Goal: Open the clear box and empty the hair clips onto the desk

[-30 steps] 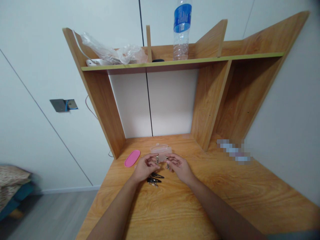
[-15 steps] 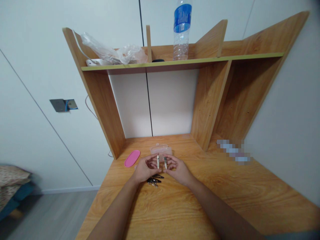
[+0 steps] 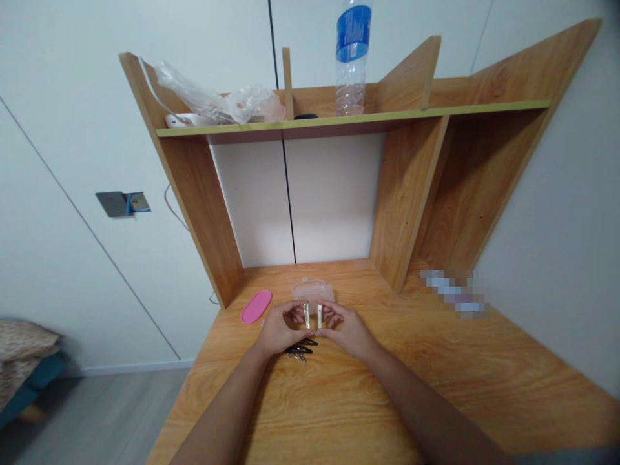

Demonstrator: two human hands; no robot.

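While the left fingers (image 3: 299,334) pinch one slim metallic clip (image 3: 307,316), the right fingers (image 3: 330,334) grip another (image 3: 320,316).

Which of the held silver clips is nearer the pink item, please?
The silver clip in the left hand; the other clip, in the right hand, is farther away.

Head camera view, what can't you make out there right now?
Head view: any marks on the two silver clips, too small.
Head view: part of the black clips, covered by the left hand.
Head view: top of the bottle, cut off by the upper edge.
Head view: pale item at right, masked by pixelation.
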